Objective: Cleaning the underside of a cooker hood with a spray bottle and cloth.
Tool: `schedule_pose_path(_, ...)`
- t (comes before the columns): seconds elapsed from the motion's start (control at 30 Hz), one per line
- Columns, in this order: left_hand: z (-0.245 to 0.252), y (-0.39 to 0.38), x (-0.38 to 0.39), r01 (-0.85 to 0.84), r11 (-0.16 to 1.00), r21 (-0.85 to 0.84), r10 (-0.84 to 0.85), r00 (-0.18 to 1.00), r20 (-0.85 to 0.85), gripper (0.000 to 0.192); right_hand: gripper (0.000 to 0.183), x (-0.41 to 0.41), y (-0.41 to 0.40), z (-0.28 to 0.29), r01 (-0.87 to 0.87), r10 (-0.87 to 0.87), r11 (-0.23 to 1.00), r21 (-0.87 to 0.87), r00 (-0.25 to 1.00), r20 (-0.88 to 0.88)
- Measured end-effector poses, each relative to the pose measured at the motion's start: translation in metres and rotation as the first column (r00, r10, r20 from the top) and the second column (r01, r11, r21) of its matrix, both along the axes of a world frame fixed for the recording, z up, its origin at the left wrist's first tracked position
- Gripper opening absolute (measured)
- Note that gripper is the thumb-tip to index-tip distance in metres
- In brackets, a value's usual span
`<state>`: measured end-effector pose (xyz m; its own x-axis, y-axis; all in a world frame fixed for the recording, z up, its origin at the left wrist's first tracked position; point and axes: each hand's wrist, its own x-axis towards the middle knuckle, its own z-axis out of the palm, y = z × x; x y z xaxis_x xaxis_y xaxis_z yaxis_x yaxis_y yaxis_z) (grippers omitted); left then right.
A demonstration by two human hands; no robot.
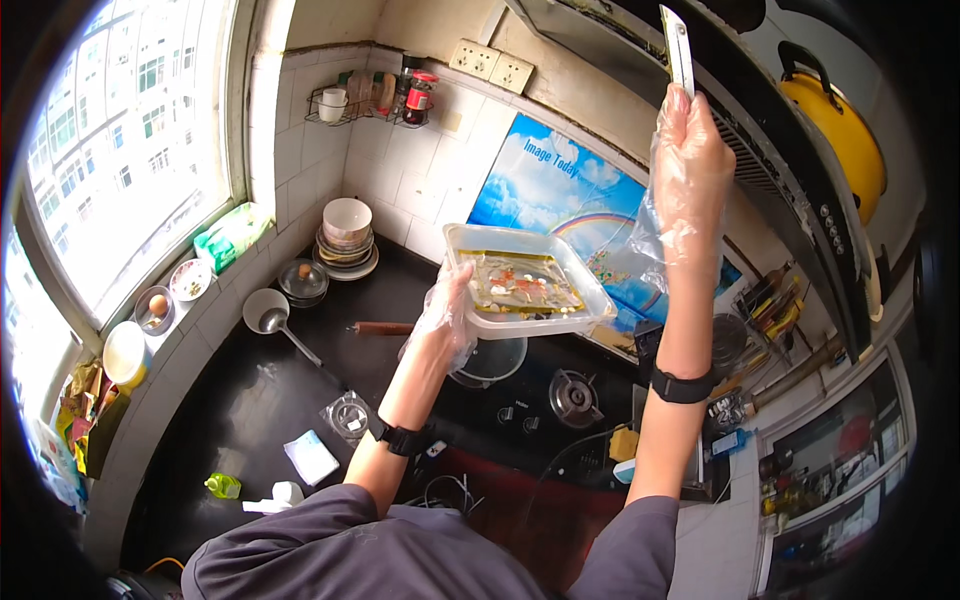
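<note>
My left hand [446, 307], in a clear disposable plastic glove, grips the left edge of a translucent rectangular plastic tub [499, 324]. Yellowish-brown oily residue [525, 283] with white and reddish bits covers the tub's bottom. The tub is held above the black counter, in front of a sky-and-rainbow poster [562, 180]. Higher up, my right hand [690, 165], gloved the same way, is closed around a narrow, flat, silvery tool [679, 52], perhaps a scraper or knife. Its tip points upward beside the underside of the range hood [600, 45]; contact there cannot be told.
Below the tub sit a lidded pan [495, 360] and a gas burner [576, 397]. Stacked bowls [347, 221] and a white bowl with a ladle [266, 311] stand left. A yellow pot [832, 135] is at upper right. Small dishes line the windowsill [172, 330].
</note>
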<state>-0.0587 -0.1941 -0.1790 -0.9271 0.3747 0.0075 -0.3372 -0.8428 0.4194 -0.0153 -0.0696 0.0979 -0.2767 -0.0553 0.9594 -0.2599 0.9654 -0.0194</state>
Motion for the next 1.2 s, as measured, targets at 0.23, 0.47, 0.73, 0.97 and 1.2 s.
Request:
schedule_pose_path(0.23, 0.007, 0.002, 0.008, 0.008, 1.000, -0.009, -0.008, 1.000, 0.006, 0.058, 0.029, 0.012, 0.015, -0.005, 0.024, -0.018, 0.995, -0.093, 0.998, 0.058)
schedule_pose_path(0.47, 0.013, -0.008, 0.016, -0.010, 0.999, -0.032, 0.009, 0.999, -0.031, 0.056, 0.029, 0.006, 0.007, 0.000, 0.034, -0.032, 0.998, -0.047, 0.998, 0.048)
schedule_pose_path(0.73, 0.011, -0.013, 0.008, -0.011, 0.998, -0.062, 0.012, 1.000, 0.020, 0.055, 0.031, 0.002, 0.001, -0.001, 0.068, -0.066, 0.997, -0.037, 0.997, 0.049)
schedule_pose_path(0.97, 0.023, -0.011, 0.016, -0.035, 0.996, -0.087, 0.034, 0.999, -0.012, 0.055, 0.030, -0.009, 0.001, 0.003, 0.059, -0.059, 0.998, 0.002, 0.998, -0.027)
schedule_pose_path(1.2, 0.024, -0.015, 0.031, -0.048, 0.991, -0.129, 0.042, 0.998, -0.048, 0.056, 0.029, 0.015, 0.007, -0.019, -0.159, 0.158, 0.987, -0.009, 0.979, 0.128)
